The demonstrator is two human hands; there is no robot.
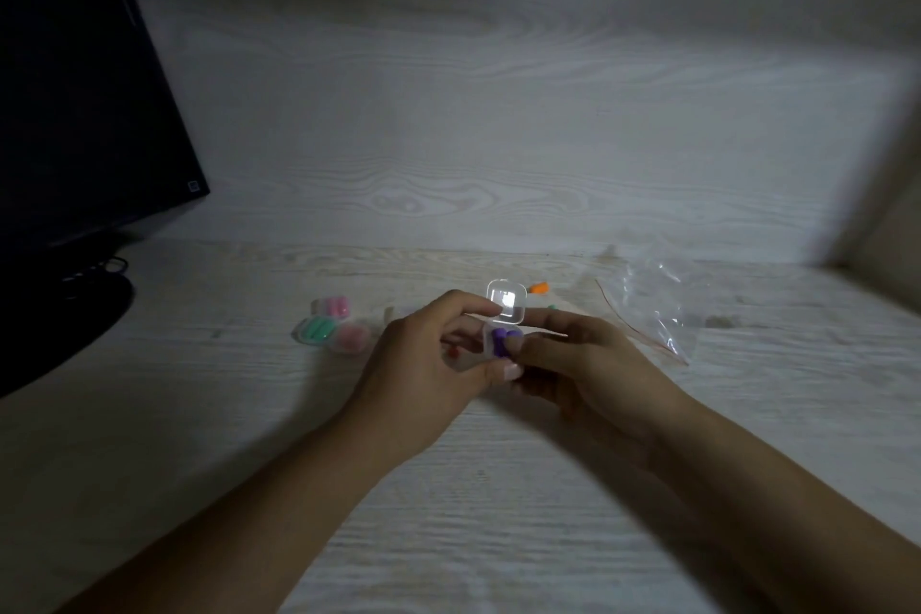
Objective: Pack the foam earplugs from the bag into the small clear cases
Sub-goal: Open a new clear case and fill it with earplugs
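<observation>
A small clear case (506,300) with its lid up is held between both hands above the table. Two purple earplugs (504,339) lie in its lower half. My left hand (428,359) grips the case from the left, index finger on the lid's edge. My right hand (583,364) holds it from the right, thumb pressing on the purple earplugs. Three filled cases sit at the left: pink (335,306), green (315,329) and pink (353,338). The clear plastic bag (653,309) lies at the right. An orange earplug (539,287) rests behind the case.
A dark monitor (84,115) stands at the left with its round base (75,314) and cables on the table. A pale wood-grain wall rises behind. A small red earplug (452,352) peeks out under my left hand.
</observation>
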